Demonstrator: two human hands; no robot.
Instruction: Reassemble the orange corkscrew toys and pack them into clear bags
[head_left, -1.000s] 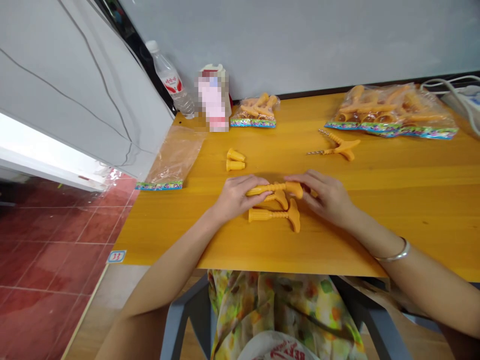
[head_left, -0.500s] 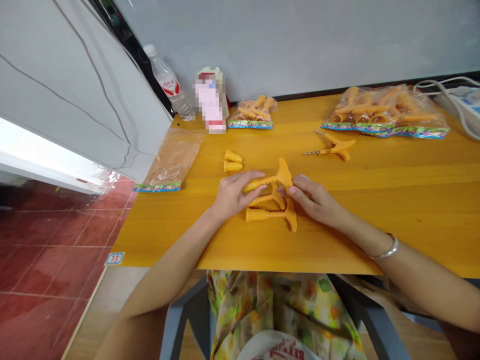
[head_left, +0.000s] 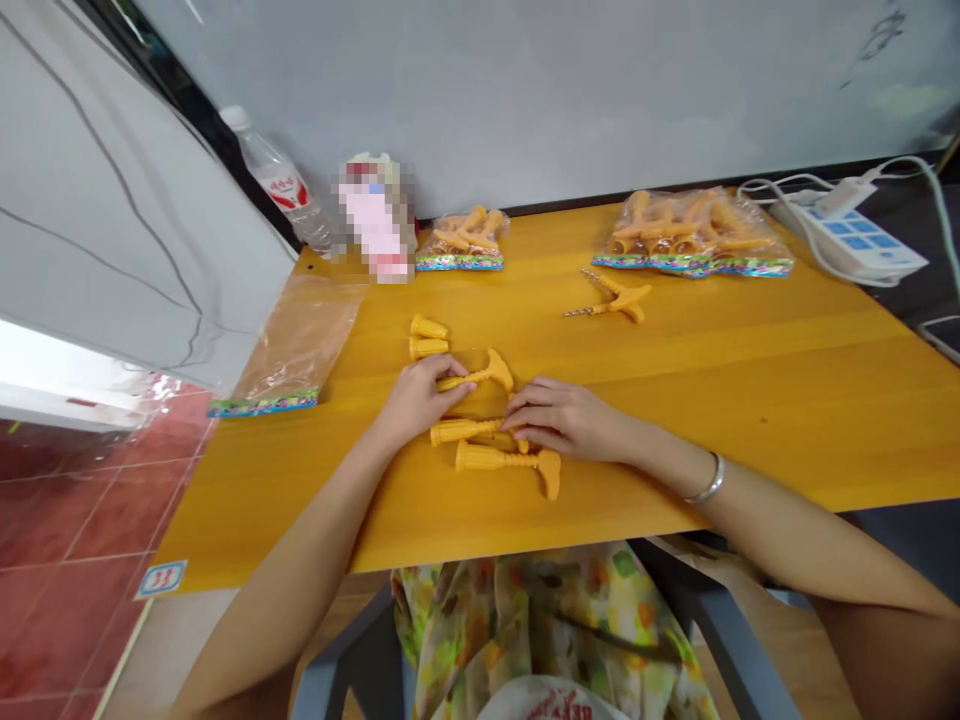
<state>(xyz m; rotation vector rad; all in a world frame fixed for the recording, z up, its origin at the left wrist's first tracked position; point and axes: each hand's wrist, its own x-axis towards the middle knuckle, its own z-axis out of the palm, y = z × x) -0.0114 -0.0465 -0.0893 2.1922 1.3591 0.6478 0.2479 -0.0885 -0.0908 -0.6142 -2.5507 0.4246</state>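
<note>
My left hand point(head_left: 420, 402) pinches the capped end of a yellow T-handled hand drill point(head_left: 491, 372) low over the table, its handle pointing right. My right hand point(head_left: 561, 418) is closed over the handle end of a second capped drill point(head_left: 454, 431); its fingers hide most of that handle. Nearest me, a third capped drill point(head_left: 487, 458) lies on the table, touched by neither hand. Beyond my left hand lie two loose yellow caps point(head_left: 429, 327). Farther right, two uncapped drills point(head_left: 626, 298) show spiral metal tips.
At the back are a small bag point(head_left: 461, 262) and a larger bag point(head_left: 690, 262) of yellow drills. A clear plastic bag point(head_left: 296, 345) lies left, near a bottle point(head_left: 281, 185) and a blurred pink item point(head_left: 375, 220). A power strip point(head_left: 855, 238) with cables sits back right.
My right hand has left the upper drill's handle and come onto the middle drill. My left hand still holds the upper one, now lower. The nearest drill has turned slightly. The view has shifted right.
</note>
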